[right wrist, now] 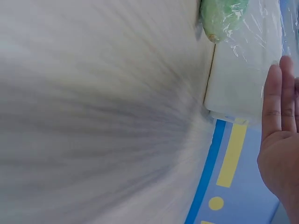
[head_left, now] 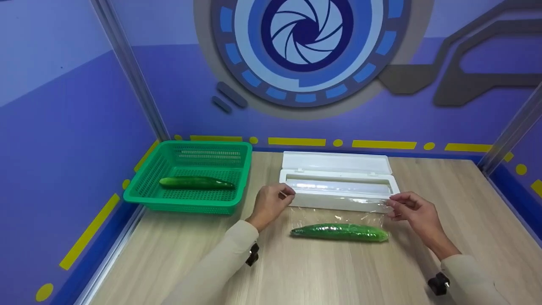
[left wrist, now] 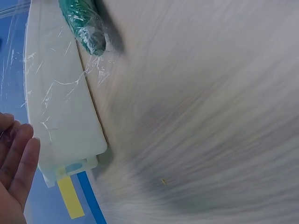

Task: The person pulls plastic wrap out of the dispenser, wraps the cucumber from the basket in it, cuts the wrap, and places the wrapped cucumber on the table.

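Observation:
A cucumber wrapped in clear film lies on the table in front of a white cling film dispenser, whose lid stands open behind its roll. Between the two stretches a sheet of cling film, still joined to the dispenser. At the dispenser's front left corner my left hand pinches the film between thumb and index finger. My right hand pinches it likewise at the front right corner. The left wrist view shows crinkled film around the cucumber's dark tip; in the right wrist view the paler end is covered too.
A green plastic basket stands at the back left, with another cucumber in it. Behind the wooden table rises a blue patterned wall, and side walls close off left and right.

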Available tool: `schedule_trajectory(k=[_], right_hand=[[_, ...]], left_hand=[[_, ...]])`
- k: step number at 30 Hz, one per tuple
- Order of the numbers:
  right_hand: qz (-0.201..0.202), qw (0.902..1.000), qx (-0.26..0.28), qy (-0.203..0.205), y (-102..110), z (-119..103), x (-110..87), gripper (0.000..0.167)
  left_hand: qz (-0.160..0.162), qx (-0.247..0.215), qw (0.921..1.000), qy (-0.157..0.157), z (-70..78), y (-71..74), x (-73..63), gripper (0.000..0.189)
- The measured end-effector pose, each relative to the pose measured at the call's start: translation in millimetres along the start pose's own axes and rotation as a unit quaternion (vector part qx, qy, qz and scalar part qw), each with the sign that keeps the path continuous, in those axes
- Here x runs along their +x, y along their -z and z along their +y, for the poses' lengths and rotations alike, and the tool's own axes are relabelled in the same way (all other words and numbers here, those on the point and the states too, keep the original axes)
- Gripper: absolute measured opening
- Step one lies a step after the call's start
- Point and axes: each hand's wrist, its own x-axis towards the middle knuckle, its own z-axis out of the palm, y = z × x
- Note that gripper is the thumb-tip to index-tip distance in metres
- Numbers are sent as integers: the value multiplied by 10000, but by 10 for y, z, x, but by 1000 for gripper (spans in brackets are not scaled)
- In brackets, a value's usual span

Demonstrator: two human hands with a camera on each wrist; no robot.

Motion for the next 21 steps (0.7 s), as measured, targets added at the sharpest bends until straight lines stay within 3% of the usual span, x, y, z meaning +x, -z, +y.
schedule_trajectory(k=[9,16,21], right_hand=[[-230,9996,-143,106,98,-24,-41,26],[-556,9984,27,137,157,-59,-79,31],[-703,9975,-64,53,182,-85,-108,32]], left_hand=[[-108,83,9998,-168,69,55,-70,5],[-70,47,9989,-451,118,55,-135,7],[-127,6,9989,-462,146,73,-182,6]])
